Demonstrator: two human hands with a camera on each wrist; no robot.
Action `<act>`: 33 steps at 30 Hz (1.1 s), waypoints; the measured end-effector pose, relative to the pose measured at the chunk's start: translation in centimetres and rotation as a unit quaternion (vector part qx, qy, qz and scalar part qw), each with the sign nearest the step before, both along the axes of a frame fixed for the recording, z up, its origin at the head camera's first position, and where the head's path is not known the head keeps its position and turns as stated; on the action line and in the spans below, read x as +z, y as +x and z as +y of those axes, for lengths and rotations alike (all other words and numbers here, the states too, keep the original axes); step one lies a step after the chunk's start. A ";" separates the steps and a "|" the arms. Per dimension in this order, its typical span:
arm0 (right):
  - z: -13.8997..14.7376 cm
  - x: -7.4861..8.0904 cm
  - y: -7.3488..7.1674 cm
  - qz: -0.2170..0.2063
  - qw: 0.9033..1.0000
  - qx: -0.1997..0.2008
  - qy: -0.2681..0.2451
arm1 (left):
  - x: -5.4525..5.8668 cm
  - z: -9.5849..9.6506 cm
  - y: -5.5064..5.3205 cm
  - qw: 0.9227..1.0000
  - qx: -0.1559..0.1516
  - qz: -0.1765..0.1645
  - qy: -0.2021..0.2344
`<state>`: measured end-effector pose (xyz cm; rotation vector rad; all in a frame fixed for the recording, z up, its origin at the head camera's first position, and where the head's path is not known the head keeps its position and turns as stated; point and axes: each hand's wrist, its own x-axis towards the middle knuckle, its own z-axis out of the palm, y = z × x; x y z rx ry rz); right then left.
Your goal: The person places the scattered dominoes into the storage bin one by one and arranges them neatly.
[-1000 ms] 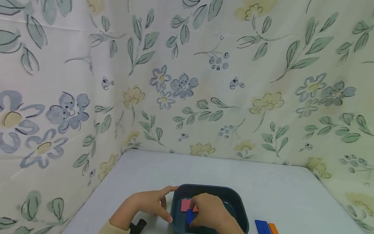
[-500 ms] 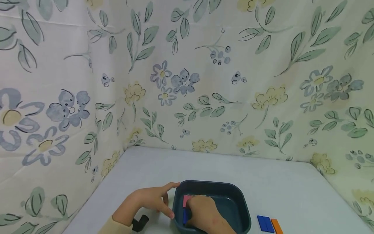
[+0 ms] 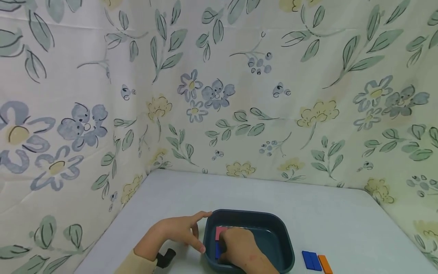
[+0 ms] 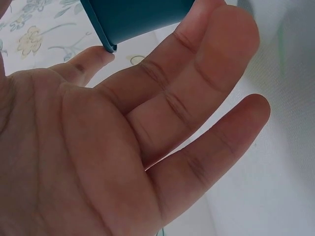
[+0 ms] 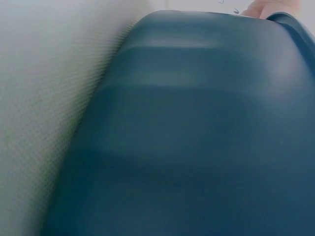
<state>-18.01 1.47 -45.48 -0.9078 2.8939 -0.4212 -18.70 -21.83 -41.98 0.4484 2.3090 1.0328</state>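
A dark teal tub (image 3: 251, 211) sits on the table, and its outer wall (image 5: 172, 123) fills the right wrist view. Inside, my right hand (image 3: 241, 247) reaches to the left side with curled fingers, gripping a flat blue block (image 3: 218, 250) by its ends; the fingertips are partly hidden. Just beyond that block lies a pink block (image 3: 220, 233), partly covered by the hand. My left hand (image 3: 178, 230) is spread at the tub's left side, index fingertip at the far left corner and thumb near the left wall. In the left wrist view its fingers are loosely extended.
Two blue blocks (image 3: 311, 261) lie side by side on the white table (image 3: 191, 190), right of the tub, with an orange block (image 3: 325, 264) beside them. A black object (image 3: 166, 258) shows under the left wrist. Floral fabric (image 3: 205, 95) hangs around the table.
My right hand has moved slightly left and down inside the tub, bringing the blue block against the left side below the pink one. The left hand stays at the tub; the head view tilts slightly.
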 end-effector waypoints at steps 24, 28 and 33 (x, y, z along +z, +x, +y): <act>6.7 4.4 -0.3 -0.071 0.997 -0.012 -0.041 | -0.4 0.0 -0.1 1.000 0.001 -0.014 0.020; 9.0 4.2 -0.5 -0.082 0.994 -0.013 -0.067 | -0.3 0.1 -0.1 1.000 -0.002 -0.016 0.019; 11.8 3.4 -0.8 -0.103 0.990 -0.014 -0.096 | -0.1 0.0 -0.1 1.000 -0.001 -0.011 0.012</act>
